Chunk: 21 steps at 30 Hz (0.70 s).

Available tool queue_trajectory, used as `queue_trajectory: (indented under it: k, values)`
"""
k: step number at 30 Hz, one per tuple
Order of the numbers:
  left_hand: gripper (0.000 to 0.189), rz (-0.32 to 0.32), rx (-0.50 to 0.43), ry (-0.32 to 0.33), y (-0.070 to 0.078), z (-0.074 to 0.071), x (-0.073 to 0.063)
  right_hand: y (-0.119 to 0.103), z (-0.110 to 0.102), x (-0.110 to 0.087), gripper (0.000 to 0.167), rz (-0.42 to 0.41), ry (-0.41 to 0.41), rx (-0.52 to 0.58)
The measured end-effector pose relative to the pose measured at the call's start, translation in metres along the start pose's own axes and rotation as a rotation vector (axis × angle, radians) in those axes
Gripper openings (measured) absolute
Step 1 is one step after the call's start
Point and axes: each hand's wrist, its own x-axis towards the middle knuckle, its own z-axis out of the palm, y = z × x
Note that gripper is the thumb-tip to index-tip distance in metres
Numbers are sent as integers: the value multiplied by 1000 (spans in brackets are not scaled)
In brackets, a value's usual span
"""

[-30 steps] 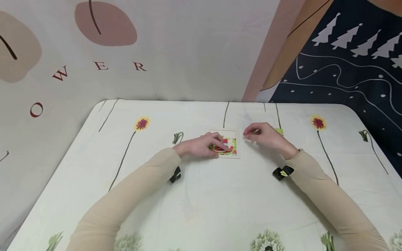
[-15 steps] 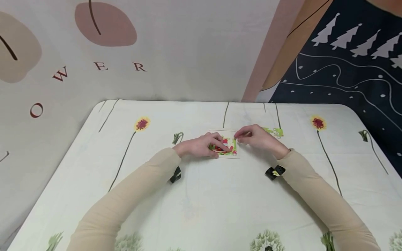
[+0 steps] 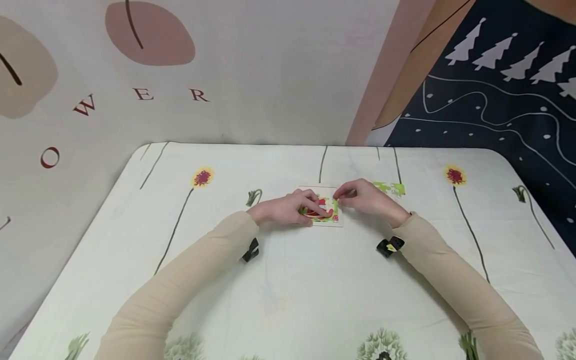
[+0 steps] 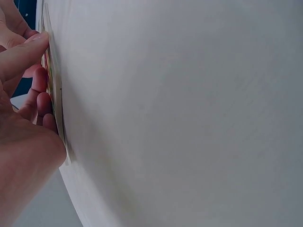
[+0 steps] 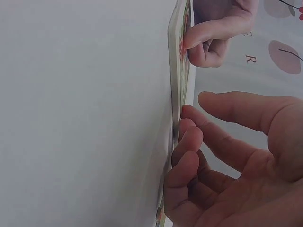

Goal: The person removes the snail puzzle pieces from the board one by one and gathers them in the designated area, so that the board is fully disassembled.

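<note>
A small flat puzzle board [image 3: 330, 225] lies on the table, with a pale border and a red and green picture inside. My left hand [image 3: 288, 207] rests on its left part, fingers spread over the picture and hiding much of it. At the board's upper right edge is my right hand [image 3: 369, 200]. In the right wrist view, the right index fingertip [image 5: 188, 112] touches the board's edge while the thumb [image 5: 236, 109] stands apart from it; the other fingers are bent. No piece shows between them. The left wrist view shows the board [image 4: 57, 101] edge-on under the left fingers.
Green puzzle pieces [image 3: 390, 188] lie behind the right hand, partly hidden by it. A white cloth with printed flowers covers the table [image 3: 288, 290]. A printed curtain [image 3: 270, 75] hangs beyond the far edge. Each wrist carries a black device [image 3: 390, 246].
My right hand has moved left to the board's upper right edge, uncovering more of the green pieces. The left hand stays on the board.
</note>
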Motion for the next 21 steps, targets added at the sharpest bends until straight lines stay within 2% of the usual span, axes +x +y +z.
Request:
queue_trajectory:
  k: [11,21]
  values:
    - [38,-24,-11,-14,1,0,1,2,1,2,18,-1,11,27]
    - [39,-30,5,-27,3,-3,1,-4,-1,-1,14,-4,73,46]
